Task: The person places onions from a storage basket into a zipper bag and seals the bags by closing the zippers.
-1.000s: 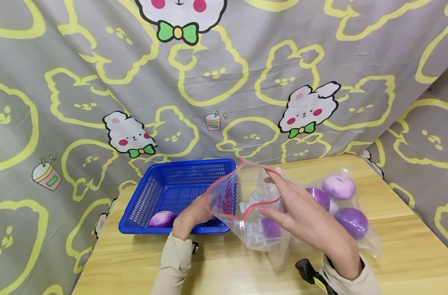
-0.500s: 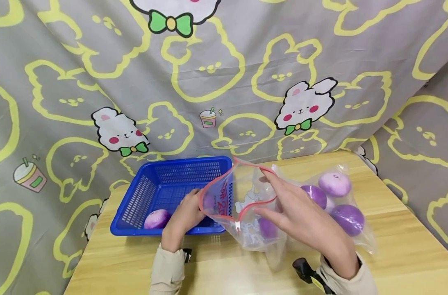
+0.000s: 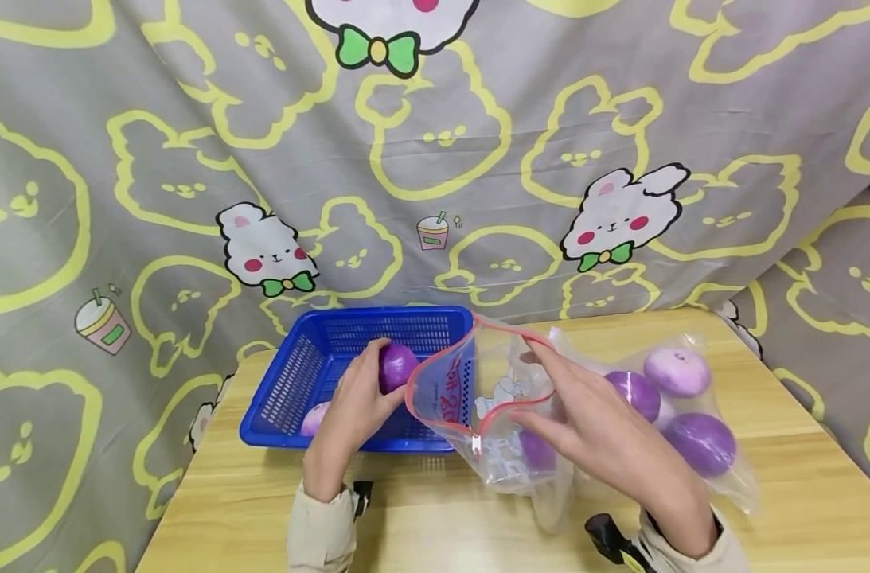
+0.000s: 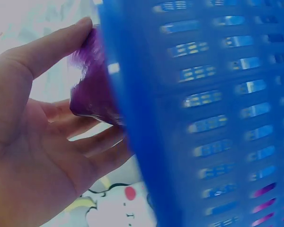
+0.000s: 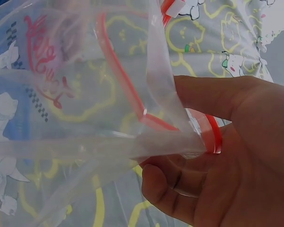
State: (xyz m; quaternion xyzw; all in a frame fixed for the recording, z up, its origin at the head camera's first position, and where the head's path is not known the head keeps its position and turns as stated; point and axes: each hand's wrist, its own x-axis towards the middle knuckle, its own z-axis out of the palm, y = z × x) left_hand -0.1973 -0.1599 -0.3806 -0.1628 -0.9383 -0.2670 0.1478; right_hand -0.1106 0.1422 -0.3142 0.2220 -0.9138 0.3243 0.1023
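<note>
My left hand [image 3: 354, 410] grips a round, dark purple onion [image 3: 399, 368] above the blue basket [image 3: 259, 434], close to the mouth of a clear zip bag [image 3: 449, 390]. In the left wrist view, thumb and fingers lie around the onion [image 4: 95, 82], partly hidden by the basket wall [image 4: 180, 123]. My right hand [image 3: 606, 434] holds the bag's red zip edge and the mouth gapes. The right wrist view shows the edge of the bag [image 5: 85, 113] between thumb and fingers of the right hand [image 5: 248, 151]. One purple onion [image 3: 538, 452] shows inside this bag.
A paler onion [image 3: 313, 419] lies in the basket's near left corner, partly behind the left hand. Right of the right hand, another clear bag [image 3: 743, 485] holds several onions [image 3: 701, 444] on the wooden table [image 3: 420, 533]. A patterned cloth [image 3: 492, 199] hangs behind.
My left hand has risen out of the basket, and the dark purple onion now shows in its grip. The right hand still holds the bag's mouth apart.
</note>
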